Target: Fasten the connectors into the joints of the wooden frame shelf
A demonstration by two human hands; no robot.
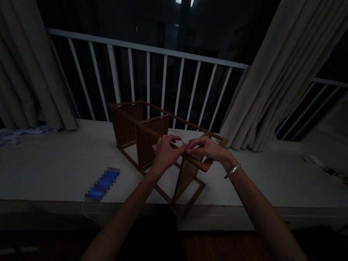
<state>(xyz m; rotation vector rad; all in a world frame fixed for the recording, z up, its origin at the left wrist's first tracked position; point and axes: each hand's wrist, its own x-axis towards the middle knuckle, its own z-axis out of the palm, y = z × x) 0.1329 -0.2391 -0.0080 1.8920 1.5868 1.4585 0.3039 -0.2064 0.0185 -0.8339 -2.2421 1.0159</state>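
Observation:
A brown wooden rack (pixel 135 131) with several upright dividers lies on a long white ledge (pixel 59 162). My left hand (pixel 165 151) hovers over its middle with the fingers curled in a pinch. My right hand (pixel 205 148), a silver bangle on its wrist, meets it fingertip to fingertip, also pinched. Both hands seem to hold a thin pale loop or cord (pixel 176 138) between them, above the rack's top rail; the dim light hides what it is exactly.
A blue, blurred flat object (pixel 102 184) lies on the ledge at the left front. Crumpled paper (pixel 1 136) sits far left. A white railing (pixel 155 80) and curtains (pixel 278 76) stand behind. An object (pixel 327 169) lies at the right.

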